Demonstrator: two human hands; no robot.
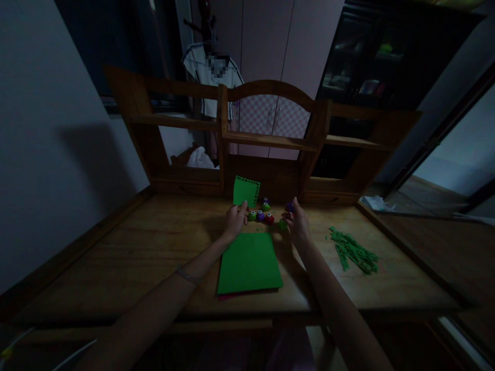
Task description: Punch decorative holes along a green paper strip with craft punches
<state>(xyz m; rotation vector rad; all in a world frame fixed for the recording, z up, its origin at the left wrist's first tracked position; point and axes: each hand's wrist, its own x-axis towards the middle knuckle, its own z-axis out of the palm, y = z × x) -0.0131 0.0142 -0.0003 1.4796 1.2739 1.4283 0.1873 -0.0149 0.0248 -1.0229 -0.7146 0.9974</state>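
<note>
While the left hand (235, 220) pinches a small green paper (246, 191) at its bottom edge, in the head view, the right hand (298, 222) grips a little purple thing (290, 207). Small round toys (260, 215) sit between them. Big green paper (250, 262) lies nearer, on the desk (170, 252).

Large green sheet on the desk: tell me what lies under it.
A red layer's near edge shows beneath the green sheet; everything else under it is covered.
</note>
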